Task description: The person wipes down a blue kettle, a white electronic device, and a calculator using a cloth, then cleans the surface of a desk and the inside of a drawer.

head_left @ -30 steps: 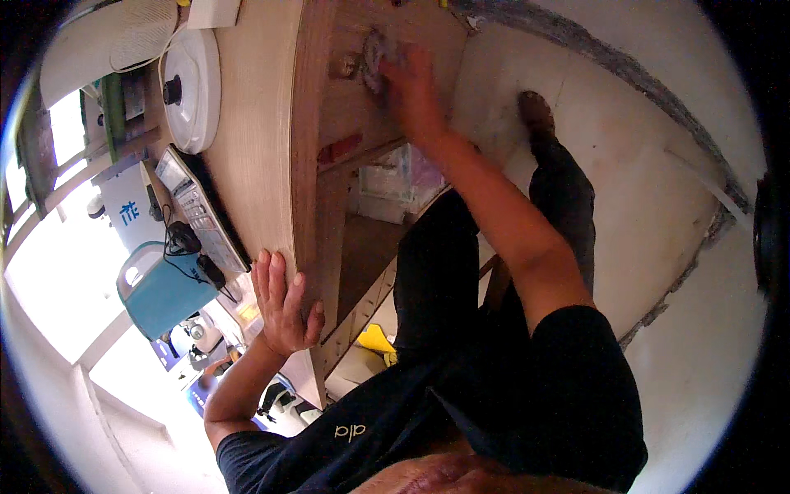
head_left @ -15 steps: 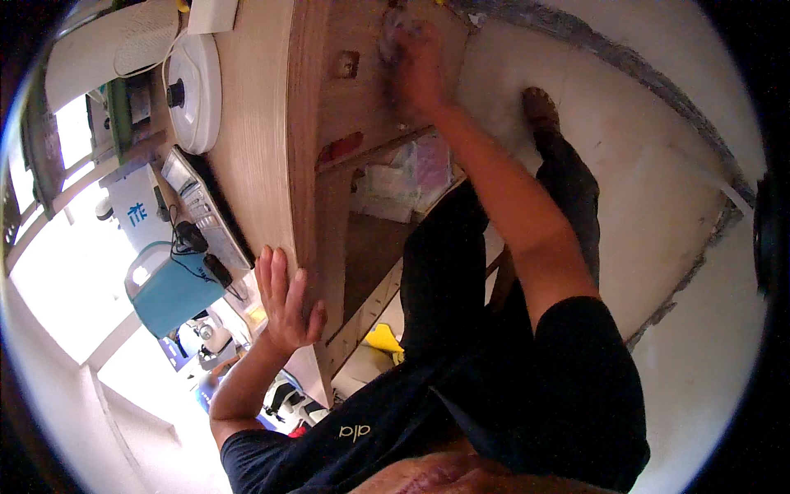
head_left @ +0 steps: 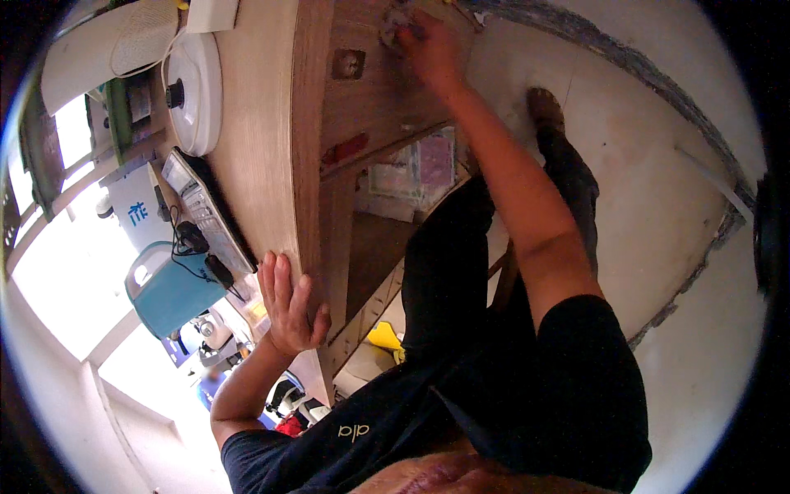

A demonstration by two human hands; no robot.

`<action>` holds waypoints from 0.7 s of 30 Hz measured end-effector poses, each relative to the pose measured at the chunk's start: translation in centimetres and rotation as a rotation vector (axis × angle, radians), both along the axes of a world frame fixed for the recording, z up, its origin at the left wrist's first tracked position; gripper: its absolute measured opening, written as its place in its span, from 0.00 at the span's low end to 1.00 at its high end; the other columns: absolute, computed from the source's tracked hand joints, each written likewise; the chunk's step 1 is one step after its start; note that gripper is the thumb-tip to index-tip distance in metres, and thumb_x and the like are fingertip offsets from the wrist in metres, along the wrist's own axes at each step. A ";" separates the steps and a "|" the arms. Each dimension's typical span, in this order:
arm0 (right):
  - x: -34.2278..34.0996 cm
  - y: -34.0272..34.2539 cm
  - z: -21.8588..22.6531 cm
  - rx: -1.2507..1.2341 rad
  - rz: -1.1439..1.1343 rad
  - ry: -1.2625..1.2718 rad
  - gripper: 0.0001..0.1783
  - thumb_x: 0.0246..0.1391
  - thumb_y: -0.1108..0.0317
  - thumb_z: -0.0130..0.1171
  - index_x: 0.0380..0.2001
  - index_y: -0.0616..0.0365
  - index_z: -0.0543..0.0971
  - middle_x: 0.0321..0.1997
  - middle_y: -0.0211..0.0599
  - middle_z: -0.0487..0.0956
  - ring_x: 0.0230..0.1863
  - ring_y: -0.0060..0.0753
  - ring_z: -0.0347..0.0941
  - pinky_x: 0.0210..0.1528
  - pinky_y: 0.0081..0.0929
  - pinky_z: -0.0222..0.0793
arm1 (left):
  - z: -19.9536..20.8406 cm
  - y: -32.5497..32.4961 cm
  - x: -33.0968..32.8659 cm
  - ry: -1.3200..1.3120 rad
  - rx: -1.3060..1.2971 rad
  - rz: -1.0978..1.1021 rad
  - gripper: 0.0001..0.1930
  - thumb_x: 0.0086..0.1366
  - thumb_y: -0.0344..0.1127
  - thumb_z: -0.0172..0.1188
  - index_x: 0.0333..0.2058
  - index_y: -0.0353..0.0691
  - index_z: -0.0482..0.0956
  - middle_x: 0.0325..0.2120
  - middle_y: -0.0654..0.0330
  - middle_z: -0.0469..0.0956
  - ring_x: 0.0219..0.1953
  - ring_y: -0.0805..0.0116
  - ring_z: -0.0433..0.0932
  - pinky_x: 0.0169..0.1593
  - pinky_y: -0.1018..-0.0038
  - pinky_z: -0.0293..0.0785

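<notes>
My left hand lies with fingers stretched out over the edge of a wooden counter. My right arm reaches far forward to the wooden cabinet panel beside it. There my right hand is closed on a crumpled greyish cloth, pressed against the panel near the top of the view. Its exact kind is hard to make out in the dim light. A square cut-out with a fitting sits in the panel, left of that hand.
An open shelf below holds papers in clear plastic. On the counter stand a round white lid and a black-edged tray. A blue-green plastic chair is at left. My foot rests on the pale floor, and a yellow object lies low down.
My right hand has shifted slightly right and up along the panel with the cloth, uncovering more of the panel and the shelf papers. My left hand stays at the counter edge.
</notes>
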State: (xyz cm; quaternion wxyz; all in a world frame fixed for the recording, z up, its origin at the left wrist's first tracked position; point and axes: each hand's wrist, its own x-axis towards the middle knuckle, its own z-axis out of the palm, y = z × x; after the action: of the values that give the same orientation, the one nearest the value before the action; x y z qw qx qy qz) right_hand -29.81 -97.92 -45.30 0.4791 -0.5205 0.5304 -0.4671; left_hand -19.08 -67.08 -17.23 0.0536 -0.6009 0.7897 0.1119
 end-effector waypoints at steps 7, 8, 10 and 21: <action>-0.2 -0.9 0.4 -0.086 0.173 0.091 0.22 0.54 0.58 0.62 0.47 0.62 0.79 0.41 0.54 0.81 0.44 0.57 0.78 0.49 0.46 0.73 | -0.2 0.3 0.3 0.016 -0.008 0.011 0.41 0.61 0.35 0.53 0.71 0.41 0.47 0.69 0.31 0.43 0.69 0.24 0.45 0.65 0.33 0.42; 0.1 -1.3 -0.6 -0.100 0.152 0.054 0.21 0.53 0.57 0.63 0.46 0.60 0.80 0.39 0.53 0.81 0.42 0.58 0.78 0.47 0.48 0.74 | -0.3 0.0 0.2 0.016 -0.024 -0.001 0.40 0.61 0.36 0.53 0.71 0.41 0.47 0.69 0.31 0.43 0.69 0.24 0.45 0.65 0.33 0.42; 0.5 -2.1 -1.7 -0.135 0.150 0.077 0.20 0.52 0.57 0.64 0.44 0.58 0.82 0.37 0.53 0.82 0.39 0.59 0.78 0.45 0.50 0.75 | 0.0 0.0 0.2 0.015 -0.025 -0.009 0.40 0.61 0.35 0.53 0.70 0.41 0.47 0.69 0.31 0.43 0.69 0.24 0.45 0.65 0.33 0.42; 1.3 -2.8 1.6 -0.215 0.067 0.054 0.20 0.51 0.55 0.64 0.43 0.57 0.82 0.36 0.50 0.82 0.38 0.59 0.78 0.45 0.50 0.75 | -0.8 0.5 0.4 0.009 -0.087 0.038 0.39 0.55 0.36 0.57 0.67 0.41 0.57 0.67 0.32 0.51 0.68 0.27 0.51 0.65 0.35 0.45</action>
State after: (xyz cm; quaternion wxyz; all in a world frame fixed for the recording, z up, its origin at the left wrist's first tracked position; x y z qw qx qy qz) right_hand -28.50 -100.68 -43.72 0.4217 -0.5986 0.4722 -0.4907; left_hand -18.69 -66.55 -18.03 0.0217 -0.6170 0.7824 0.0813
